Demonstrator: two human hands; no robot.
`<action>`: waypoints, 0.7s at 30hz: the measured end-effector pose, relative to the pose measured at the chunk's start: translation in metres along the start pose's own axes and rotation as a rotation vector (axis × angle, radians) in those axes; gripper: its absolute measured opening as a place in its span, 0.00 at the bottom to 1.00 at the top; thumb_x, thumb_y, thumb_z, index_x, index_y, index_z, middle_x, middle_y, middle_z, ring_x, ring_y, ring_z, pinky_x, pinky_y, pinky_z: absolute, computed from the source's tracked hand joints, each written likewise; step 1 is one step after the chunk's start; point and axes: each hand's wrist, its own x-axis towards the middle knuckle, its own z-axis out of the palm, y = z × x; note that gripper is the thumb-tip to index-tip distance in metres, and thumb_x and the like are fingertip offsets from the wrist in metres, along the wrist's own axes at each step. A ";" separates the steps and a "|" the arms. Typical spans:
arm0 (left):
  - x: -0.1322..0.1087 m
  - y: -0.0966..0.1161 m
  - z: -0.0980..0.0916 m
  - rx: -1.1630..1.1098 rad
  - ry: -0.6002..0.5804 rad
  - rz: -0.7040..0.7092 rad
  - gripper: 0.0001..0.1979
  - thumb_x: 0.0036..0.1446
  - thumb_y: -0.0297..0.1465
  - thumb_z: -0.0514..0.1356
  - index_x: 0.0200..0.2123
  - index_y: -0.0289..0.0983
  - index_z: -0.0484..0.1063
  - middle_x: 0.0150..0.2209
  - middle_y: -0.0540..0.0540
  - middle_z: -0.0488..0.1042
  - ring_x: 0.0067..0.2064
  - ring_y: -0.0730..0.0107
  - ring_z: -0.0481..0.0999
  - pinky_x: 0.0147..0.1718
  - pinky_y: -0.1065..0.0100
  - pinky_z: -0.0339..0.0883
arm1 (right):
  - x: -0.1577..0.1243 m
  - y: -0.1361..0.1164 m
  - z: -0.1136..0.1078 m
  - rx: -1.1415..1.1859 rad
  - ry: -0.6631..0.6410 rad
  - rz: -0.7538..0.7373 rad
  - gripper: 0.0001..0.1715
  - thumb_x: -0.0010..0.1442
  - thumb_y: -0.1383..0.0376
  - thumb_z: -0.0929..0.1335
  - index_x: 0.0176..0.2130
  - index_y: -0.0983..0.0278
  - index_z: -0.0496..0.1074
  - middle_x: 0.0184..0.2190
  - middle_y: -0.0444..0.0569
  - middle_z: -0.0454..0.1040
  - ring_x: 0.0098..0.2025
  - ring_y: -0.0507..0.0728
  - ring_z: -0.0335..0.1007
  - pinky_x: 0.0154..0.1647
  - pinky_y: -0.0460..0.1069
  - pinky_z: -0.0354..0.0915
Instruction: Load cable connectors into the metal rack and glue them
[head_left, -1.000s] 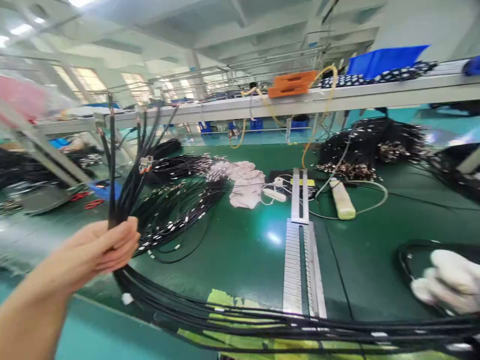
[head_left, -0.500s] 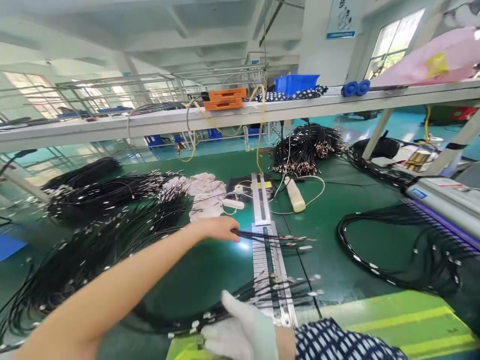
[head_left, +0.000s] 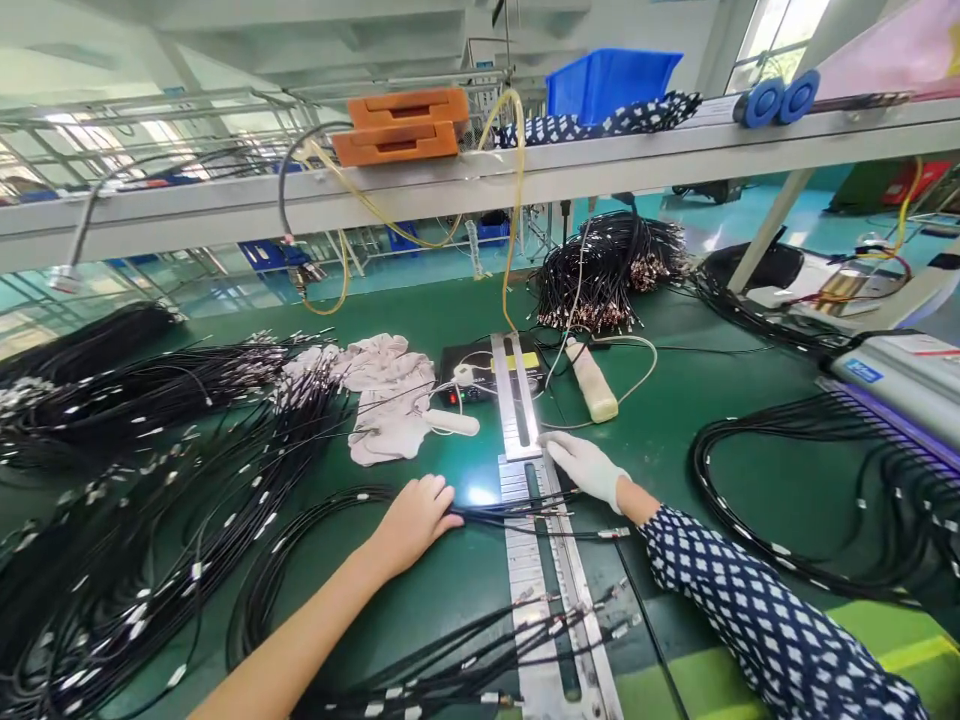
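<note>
My bare left hand (head_left: 420, 522) is closed around a small bundle of black cables (head_left: 491, 514). Their labelled, tipped ends lie across a slotted metal fixture with a ruled scale (head_left: 523, 560). My right hand (head_left: 586, 466), in a white glove, has its fingers stretched out beside the metal slide plate (head_left: 516, 395), fingertips at its lower right corner. Nothing shows in that hand. Nearer to me, a second group of cables (head_left: 480, 640) crosses the lower part of the fixture.
Large heaps of black cables (head_left: 150, 560) cover the left side. Behind the fixture lie a pink cloth (head_left: 390, 385), a black control box (head_left: 472, 372) and a cream bottle-shaped thing (head_left: 592, 382). A grey machine (head_left: 911, 375) stands right. A shelf rail (head_left: 420, 195) crosses above.
My gloved right hand has gone from the near cables forward to the slide plate. My left hand has come back toward me, still gripping its bundle. The view has shifted.
</note>
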 end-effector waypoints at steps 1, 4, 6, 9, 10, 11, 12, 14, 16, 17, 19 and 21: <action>-0.011 -0.003 -0.004 -0.038 -0.050 0.004 0.17 0.65 0.45 0.54 0.32 0.39 0.70 0.35 0.45 0.71 0.38 0.59 0.69 0.37 0.64 0.60 | 0.000 0.002 0.002 -0.008 -0.018 -0.005 0.26 0.66 0.51 0.59 0.52 0.65 0.72 0.52 0.55 0.75 0.55 0.64 0.70 0.60 0.60 0.62; -0.044 -0.009 -0.024 -0.176 -0.211 -0.036 0.17 0.65 0.45 0.53 0.31 0.41 0.70 0.33 0.47 0.70 0.37 0.61 0.69 0.34 0.67 0.58 | -0.004 -0.003 0.002 -0.022 -0.061 -0.001 0.25 0.66 0.51 0.60 0.51 0.64 0.72 0.50 0.54 0.76 0.53 0.63 0.71 0.58 0.59 0.64; -0.057 -0.007 -0.039 -0.212 -0.269 -0.102 0.17 0.62 0.48 0.56 0.31 0.41 0.72 0.32 0.47 0.70 0.36 0.60 0.70 0.34 0.66 0.58 | -0.006 -0.008 0.000 -0.029 -0.078 0.015 0.24 0.66 0.51 0.60 0.51 0.63 0.72 0.50 0.53 0.76 0.52 0.64 0.71 0.57 0.59 0.64; -0.052 0.013 -0.050 -0.265 -0.222 -0.148 0.18 0.58 0.50 0.59 0.36 0.41 0.74 0.35 0.45 0.72 0.39 0.58 0.70 0.38 0.64 0.60 | -0.009 -0.013 0.000 -0.016 -0.112 0.036 0.24 0.66 0.51 0.61 0.50 0.63 0.72 0.50 0.53 0.76 0.52 0.64 0.72 0.57 0.60 0.64; -0.046 0.023 -0.049 -0.317 -0.197 -0.130 0.17 0.60 0.48 0.58 0.41 0.41 0.73 0.38 0.45 0.73 0.41 0.58 0.70 0.41 0.63 0.61 | -0.012 -0.015 0.002 0.007 -0.124 0.037 0.23 0.66 0.51 0.61 0.50 0.63 0.72 0.50 0.53 0.76 0.52 0.63 0.72 0.57 0.60 0.64; -0.038 0.034 -0.046 -0.383 -0.186 -0.097 0.16 0.63 0.46 0.56 0.45 0.42 0.72 0.41 0.44 0.74 0.44 0.58 0.70 0.43 0.62 0.62 | -0.016 -0.016 0.004 0.047 -0.133 0.037 0.23 0.67 0.52 0.61 0.51 0.64 0.71 0.50 0.54 0.76 0.53 0.63 0.72 0.58 0.59 0.64; -0.031 0.045 -0.041 -0.450 -0.186 -0.058 0.15 0.65 0.43 0.54 0.48 0.42 0.71 0.44 0.44 0.74 0.46 0.59 0.70 0.46 0.61 0.62 | -0.021 -0.017 0.007 0.102 -0.139 0.037 0.24 0.67 0.52 0.61 0.51 0.65 0.70 0.50 0.55 0.76 0.53 0.62 0.72 0.59 0.59 0.64; -0.018 0.062 -0.030 -0.551 -0.205 -0.021 0.12 0.67 0.38 0.51 0.48 0.42 0.70 0.44 0.44 0.73 0.46 0.60 0.69 0.47 0.61 0.62 | -0.032 -0.017 0.013 0.203 -0.123 0.045 0.25 0.67 0.52 0.62 0.54 0.66 0.68 0.53 0.56 0.74 0.55 0.61 0.71 0.60 0.58 0.64; -0.010 0.070 -0.021 -0.612 -0.233 -0.061 0.09 0.66 0.34 0.52 0.44 0.40 0.70 0.39 0.46 0.71 0.42 0.63 0.69 0.43 0.64 0.63 | -0.044 -0.014 0.017 0.216 -0.045 0.061 0.25 0.67 0.53 0.63 0.57 0.64 0.67 0.56 0.56 0.72 0.57 0.61 0.70 0.61 0.58 0.64; -0.008 0.070 -0.019 -0.637 -0.248 -0.090 0.07 0.64 0.33 0.54 0.43 0.40 0.69 0.37 0.47 0.70 0.40 0.64 0.69 0.41 0.65 0.64 | -0.049 -0.011 0.018 0.195 0.013 0.067 0.25 0.67 0.53 0.63 0.57 0.63 0.67 0.56 0.56 0.72 0.57 0.61 0.70 0.61 0.59 0.64; -0.009 0.066 -0.018 -0.659 -0.273 -0.108 0.04 0.62 0.29 0.55 0.40 0.39 0.69 0.36 0.49 0.69 0.40 0.66 0.69 0.40 0.66 0.63 | -0.056 -0.003 0.020 0.159 0.130 0.073 0.22 0.66 0.54 0.63 0.55 0.61 0.69 0.55 0.54 0.73 0.56 0.62 0.70 0.60 0.60 0.65; -0.012 0.058 -0.022 -0.621 -0.280 -0.089 0.03 0.62 0.28 0.55 0.38 0.39 0.68 0.37 0.49 0.69 0.41 0.66 0.68 0.42 0.65 0.62 | -0.058 0.006 0.022 0.177 0.198 0.068 0.20 0.67 0.54 0.63 0.52 0.60 0.71 0.52 0.53 0.75 0.54 0.61 0.72 0.59 0.60 0.66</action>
